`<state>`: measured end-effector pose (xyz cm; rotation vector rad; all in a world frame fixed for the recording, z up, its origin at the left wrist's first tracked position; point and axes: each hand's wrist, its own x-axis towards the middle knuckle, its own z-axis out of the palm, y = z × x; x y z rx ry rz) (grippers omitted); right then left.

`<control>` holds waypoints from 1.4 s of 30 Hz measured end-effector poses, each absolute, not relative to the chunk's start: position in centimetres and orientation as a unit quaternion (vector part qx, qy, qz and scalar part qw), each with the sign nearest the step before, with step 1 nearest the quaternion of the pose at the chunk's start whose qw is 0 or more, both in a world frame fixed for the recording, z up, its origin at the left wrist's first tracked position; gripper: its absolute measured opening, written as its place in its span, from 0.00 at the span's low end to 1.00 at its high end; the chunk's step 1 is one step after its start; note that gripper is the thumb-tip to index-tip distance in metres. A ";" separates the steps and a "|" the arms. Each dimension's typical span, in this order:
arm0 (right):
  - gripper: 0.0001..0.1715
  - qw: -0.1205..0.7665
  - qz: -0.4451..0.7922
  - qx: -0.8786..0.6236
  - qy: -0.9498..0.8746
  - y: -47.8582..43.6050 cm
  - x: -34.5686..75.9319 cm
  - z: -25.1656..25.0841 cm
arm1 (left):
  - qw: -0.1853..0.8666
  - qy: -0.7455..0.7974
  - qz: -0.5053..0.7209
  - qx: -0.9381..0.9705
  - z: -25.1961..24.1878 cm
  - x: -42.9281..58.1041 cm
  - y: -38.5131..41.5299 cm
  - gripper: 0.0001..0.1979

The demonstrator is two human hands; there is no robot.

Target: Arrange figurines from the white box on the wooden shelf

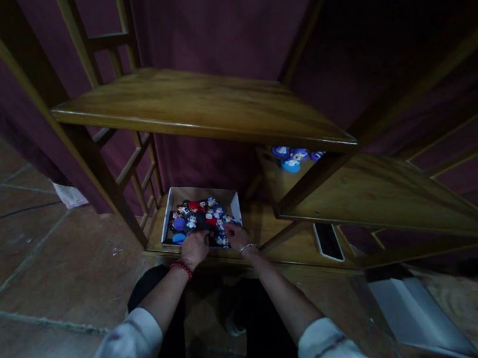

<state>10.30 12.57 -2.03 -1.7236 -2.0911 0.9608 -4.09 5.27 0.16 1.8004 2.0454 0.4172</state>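
Note:
A shallow open cardboard box [225,196] stands on the lowest wooden shelf. Many small toy figurines [191,220] in blue, white, red, black and purple fill it in a jumble. My left hand [196,248], with a red bead bracelet on its wrist, reaches over the box's near side; its fingers are bent down among the figurines. At the near right corner my right hand [237,236], a thin silvery bangle on its wrist, has its fingers drawn together beside blue-and-white figurines. What either hand's fingertips hold is too small and dark to make out.
An upper shelf board [192,99] overhangs the box. More blue and purple figurines [291,157] sit on a middle shelf to the right. A phone [328,241] lies on the lowest shelf. Wooden posts and lattice flank the left, with tiled floor [26,280] beyond.

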 end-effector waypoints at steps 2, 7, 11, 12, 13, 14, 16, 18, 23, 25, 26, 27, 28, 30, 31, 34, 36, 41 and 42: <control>0.18 0.146 0.338 -0.601 -0.710 12.6 10.4 -2.2 | 0.195 0.725 0.146 0.644 0.2 -3.9 5.4 0.15; 0.17 0.170 0.352 -0.606 -0.693 12.9 10.3 -2.9 | 0.205 0.727 0.153 0.637 0.1 -3.6 6.0 0.15; 0.18 0.182 0.382 -0.598 -0.680 13.3 10.2 -3.7 | 0.222 0.726 0.173 0.628 -0.1 -3.6 6.6 0.16; 0.18 0.184 0.378 -0.602 -0.679 13.3 10.1 -3.8 | 0.230 0.725 0.180 0.623 -0.2 -3.7 6.7 0.16; 0.18 0.184 0.368 -0.607 -0.680 13.4 10.0 -3.9 | 0.239 0.725 0.186 0.619 -0.2 -3.7 6.9 0.16; 0.18 0.184 0.355 -0.614 -0.681 13.4 10.0 -3.9 | 0.246 0.724 0.191 0.616 -0.2 -3.8 7.0 0.16; 0.17 0.181 0.335 -0.626 -0.680 13.3 9.9 -3.7 | 0.258 0.715 0.197 0.619 -0.2 -3.8 7.2 0.16; 0.17 0.176 0.334 -0.629 -0.679 13.2 9.7 -3.3 | 0.268 0.700 0.194 0.633 -0.2 -3.8 7.3 0.15; 0.17 0.164 0.314 -0.630 -0.691 13.1 9.6 -2.7 | 0.286 0.693 0.164 0.641 -0.1 -3.6 7.5 0.14; 0.17 0.175 0.320 -0.624 -0.692 13.2 9.7 -2.8 | 0.289 0.693 0.160 0.640 0.0 -3.6 7.5 0.14; 0.16 0.180 0.326 -0.618 -0.692 13.2 9.8 -2.9 | 0.289 0.693 0.158 0.641 0.1 -3.6 7.6 0.14; 0.15 0.183 0.332 -0.614 -0.692 13.2 9.9 -3.0 | 0.287 0.693 0.157 0.643 0.1 -3.6 7.6 0.14; 0.15 0.181 0.338 -0.612 -0.692 13.2 10.0 -3.1 | 0.284 0.692 0.155 0.645 0.0 -3.6 7.7 0.15; 0.14 0.171 0.348 -0.611 -0.690 13.2 10.1 -3.3 | 0.278 0.692 0.150 0.649 -0.2 -3.7 7.9 0.15; 0.14 0.168 0.355 -0.610 -0.688 13.2 10.2 -3.3 | 0.276 0.691 0.146 0.652 -0.4 -3.7 8.0 0.15; 0.13 0.174 0.375 -0.599 -0.685 13.3 10.2 -3.4 | 0.281 0.687 0.134 0.656 -0.7 -3.7 8.2 0.15; 0.13 0.183 0.386 -0.591 -0.684 13.3 10.2 -3.5 | 0.286 0.689 0.130 0.653 -0.7 -3.7 8.2 0.15; 0.11 0.201 0.400 -0.570 -0.690 13.0 10.1 -3.5 | 0.279 0.704 0.132 0.639 -0.5 -3.6 8.1 0.13; 0.11 0.203 0.403 -0.566 -0.690 12.9 10.1 -3.4 | 0.275 0.706 0.136 0.639 -0.5 -3.5 8.1 0.13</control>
